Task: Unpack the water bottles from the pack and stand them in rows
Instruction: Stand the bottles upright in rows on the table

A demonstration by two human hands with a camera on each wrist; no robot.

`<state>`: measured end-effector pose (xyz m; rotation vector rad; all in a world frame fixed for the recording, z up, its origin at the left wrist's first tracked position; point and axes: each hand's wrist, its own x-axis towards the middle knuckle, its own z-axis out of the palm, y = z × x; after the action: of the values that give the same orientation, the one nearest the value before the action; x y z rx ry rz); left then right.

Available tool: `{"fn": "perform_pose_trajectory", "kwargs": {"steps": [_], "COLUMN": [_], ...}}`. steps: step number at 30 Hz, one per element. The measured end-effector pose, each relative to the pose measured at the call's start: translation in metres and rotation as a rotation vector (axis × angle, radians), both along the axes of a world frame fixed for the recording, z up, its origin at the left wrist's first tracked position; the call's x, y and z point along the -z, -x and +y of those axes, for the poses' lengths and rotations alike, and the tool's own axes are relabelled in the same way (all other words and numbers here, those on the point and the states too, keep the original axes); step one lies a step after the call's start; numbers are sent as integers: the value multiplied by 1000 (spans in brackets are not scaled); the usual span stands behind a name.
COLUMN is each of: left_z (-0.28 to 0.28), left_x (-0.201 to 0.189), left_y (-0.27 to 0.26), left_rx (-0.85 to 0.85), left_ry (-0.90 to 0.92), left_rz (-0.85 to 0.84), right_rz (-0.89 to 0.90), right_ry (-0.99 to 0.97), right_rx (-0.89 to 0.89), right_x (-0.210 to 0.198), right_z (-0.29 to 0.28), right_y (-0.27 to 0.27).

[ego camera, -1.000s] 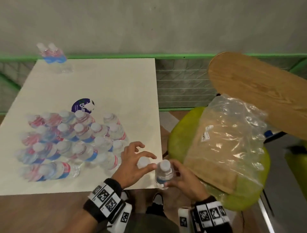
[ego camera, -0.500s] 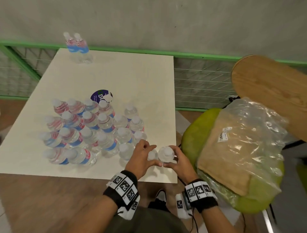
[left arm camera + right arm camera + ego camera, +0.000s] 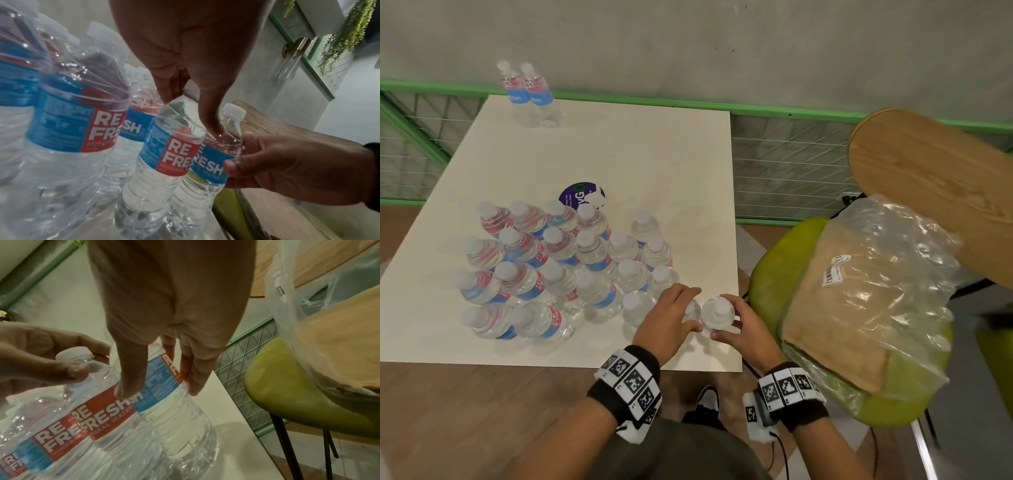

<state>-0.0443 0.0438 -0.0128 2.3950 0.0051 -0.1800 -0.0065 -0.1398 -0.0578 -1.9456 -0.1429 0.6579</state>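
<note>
Gripping clear red-and-blue-labelled bottles (image 3: 717, 313), white caps, upright

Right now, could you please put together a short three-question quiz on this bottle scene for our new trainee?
1. True or false: the plastic pack wrap lies on the white table.
2. Which hand grips the bottle nearest the table's right edge? A. left hand B. right hand
3. Fill in: away from the cluster, ___ bottles stand at the far corner.

Key: 1 false, it lies on the green chair; 2 B; 3 two.
</note>
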Motion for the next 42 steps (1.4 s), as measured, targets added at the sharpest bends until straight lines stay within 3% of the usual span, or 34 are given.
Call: {"fn": "perform_pose_trajectory", "kwargs": {"steps": [7,15,21,24,27,31,37,42], "left_z": [23,113,229,283,322,366,403,412], "left_x": [-44,-128,-162,-167,-155,-127,-94,-72], "left_y": [11,20,22,14,-7,-41,-85,-116], "left_rx": [5,-389,-695,-769,-634,-340,31,175], "left_ry": [87,172,216,183,120,-41,-251,-364], "left_rz": [-165,-456,-648,-710,-559,-266,168,359], "right_rz": [-33,-123,-262,-376,-412,-314,-273,-289], "right_ry": [94,-15,-169,-224,-207,-80,284,639], "right_rx": [-81,-111,-176,-121,-140,-205,-411,-664], "right_x": [-42,-166,-245,-260,-266,-255,-204,-161], "right_z": [-14,-44,-21,5,77,202,349,431], "right_y": [5,13,11,1,-11,-37,-92,-117]}}
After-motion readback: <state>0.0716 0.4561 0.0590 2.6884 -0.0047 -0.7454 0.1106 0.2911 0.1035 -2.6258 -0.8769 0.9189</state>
